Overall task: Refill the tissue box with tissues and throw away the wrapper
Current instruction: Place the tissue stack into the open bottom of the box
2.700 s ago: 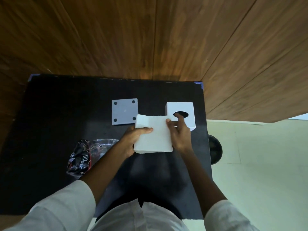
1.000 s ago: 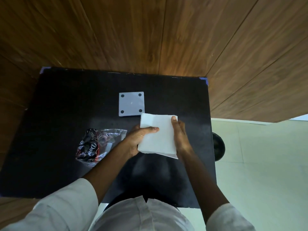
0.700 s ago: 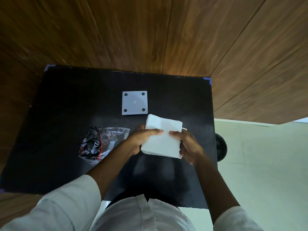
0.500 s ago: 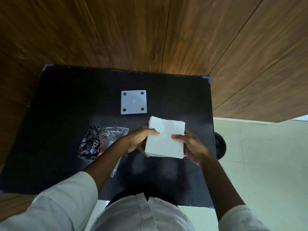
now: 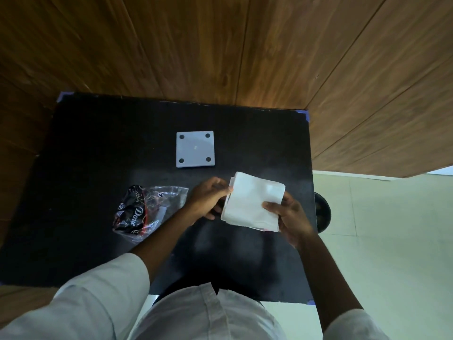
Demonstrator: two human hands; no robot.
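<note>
A white stack of tissues (image 5: 252, 201) is held above the right part of the black table (image 5: 98, 143). My left hand (image 5: 208, 197) pinches its upper left corner. My right hand (image 5: 290, 214) grips its right side, thumb on top and fingers underneath. A thin white edge shows under the stack's left and lower sides; the tissue box itself is hidden, and I cannot tell whether that edge belongs to it. The grey square base plate (image 5: 195, 149) with four dark dots lies flat farther back. The crumpled clear and black wrapper (image 5: 147, 209) lies on the table left of my left wrist.
A wooden panelled wall rises right behind the table. A dark round object (image 5: 322, 212) stands on the pale floor just past the table's right edge. My white-clothed body is at the table's near edge.
The tissue box stood on the table to the right 2.7 s ago and has since gone out of sight behind the stack. The stack has shifted right, and my right hand now grips it from below.
</note>
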